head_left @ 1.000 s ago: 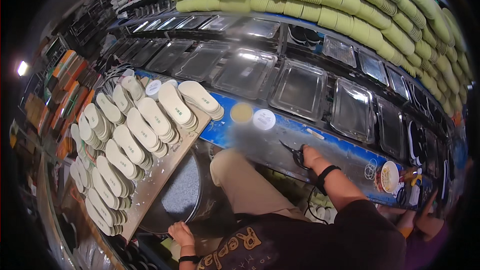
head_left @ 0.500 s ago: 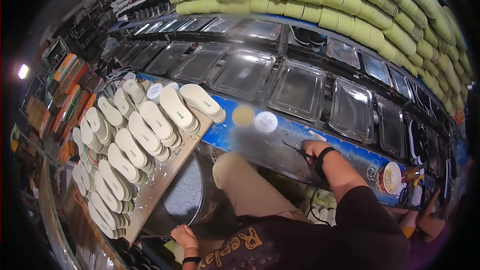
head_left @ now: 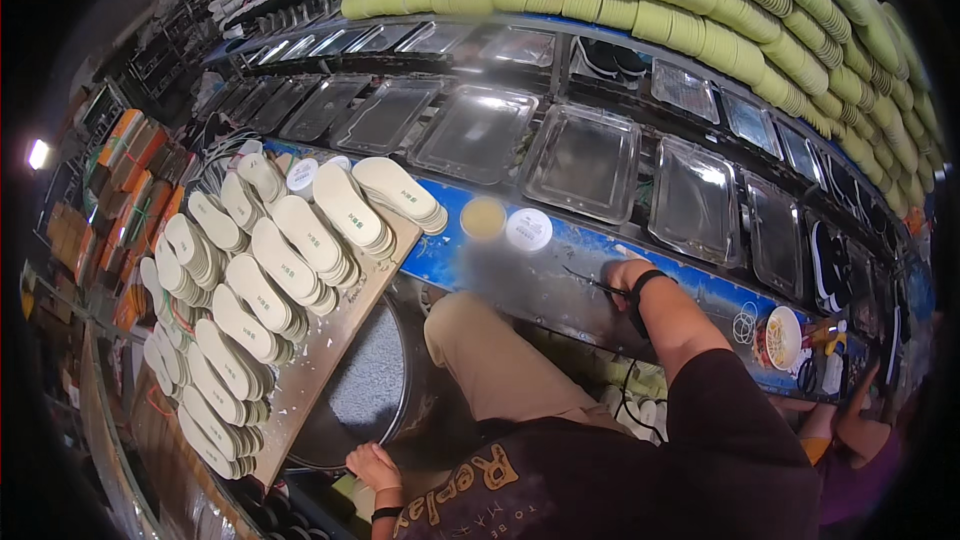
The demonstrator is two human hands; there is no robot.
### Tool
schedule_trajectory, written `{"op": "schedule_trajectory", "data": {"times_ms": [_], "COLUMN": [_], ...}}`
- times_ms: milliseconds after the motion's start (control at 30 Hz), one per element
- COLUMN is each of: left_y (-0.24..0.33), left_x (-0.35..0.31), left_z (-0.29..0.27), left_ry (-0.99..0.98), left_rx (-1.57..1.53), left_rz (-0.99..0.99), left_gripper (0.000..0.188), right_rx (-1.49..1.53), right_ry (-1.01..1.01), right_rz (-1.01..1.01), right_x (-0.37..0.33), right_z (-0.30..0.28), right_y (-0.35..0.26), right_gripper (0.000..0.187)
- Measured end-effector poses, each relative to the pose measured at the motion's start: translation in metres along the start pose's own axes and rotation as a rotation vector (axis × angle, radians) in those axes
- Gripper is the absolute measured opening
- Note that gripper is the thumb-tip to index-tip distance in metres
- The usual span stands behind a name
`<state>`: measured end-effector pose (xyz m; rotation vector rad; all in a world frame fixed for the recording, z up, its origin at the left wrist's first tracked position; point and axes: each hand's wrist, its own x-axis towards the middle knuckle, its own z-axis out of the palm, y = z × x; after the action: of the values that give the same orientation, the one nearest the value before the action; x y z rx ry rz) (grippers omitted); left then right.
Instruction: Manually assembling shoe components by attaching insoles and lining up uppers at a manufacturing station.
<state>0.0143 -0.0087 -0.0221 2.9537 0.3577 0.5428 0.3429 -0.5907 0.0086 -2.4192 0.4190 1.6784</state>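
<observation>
My right hand (head_left: 622, 275) rests over the blue work ledge (head_left: 585, 250), closed around a thin dark pointed tool (head_left: 582, 277) whose tip points left; its exact kind is not clear. My left hand (head_left: 372, 464) hangs low beside the round drum (head_left: 398, 410) of pale granules, fingers curled; whatever lies inside them, if anything, is hidden. Left of the drum, several stacks of cream insoles (head_left: 290, 258) cover a slanted wooden board (head_left: 325, 370). Nearer my right hand, a white round lid (head_left: 528, 229) and a round tub of yellowish stuff (head_left: 483, 219) sit on the ledge.
Metal trays (head_left: 582, 162) line racks behind the ledge, below piled green insoles (head_left: 600, 5). To the right are a white bowl (head_left: 783, 337), black-handled scissors (head_left: 807, 376) and dark shoes (head_left: 828, 265). Another person's arm (head_left: 862, 430) shows at lower right.
The view has shifted slightly, moving the ledge and trays up and left. My right hand still grips the dark tool, turned a little; my left hand stays low with curled fingers.
</observation>
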Motion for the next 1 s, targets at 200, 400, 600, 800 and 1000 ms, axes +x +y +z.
{"op": "schedule_trajectory", "data": {"times_ms": [200, 400, 600, 800, 1000], "left_y": [0.003, 0.005, 0.001, 0.003, 0.002], "left_x": [0.002, 0.004, 0.002, 0.003, 0.000], "left_z": [-0.004, -0.006, -0.002, -0.003, -0.007], "left_ry": [0.011, 0.017, 0.090, 0.118, 0.080], "left_rx": [-0.021, -0.037, -0.054, -0.071, -0.083], "left_rz": [-0.001, 0.004, -0.011, -0.009, -0.027], "left_gripper": [0.023, 0.022, 0.019, 0.018, 0.019], "right_rx": [0.001, 0.034, 0.007, -0.067, -0.026], "right_ry": [-0.017, 0.000, -0.015, 0.002, 0.018], "right_rz": [-0.024, 0.026, 0.102, 0.077, 0.004], "right_x": [-0.023, -0.032, -0.033, -0.010, -0.012], "right_z": [0.001, 0.000, -0.001, 0.002, 0.004], "right_y": [-0.008, -0.012, -0.018, -0.002, -0.005], "right_gripper": [0.026, 0.026, 0.029, 0.028, 0.025]}}
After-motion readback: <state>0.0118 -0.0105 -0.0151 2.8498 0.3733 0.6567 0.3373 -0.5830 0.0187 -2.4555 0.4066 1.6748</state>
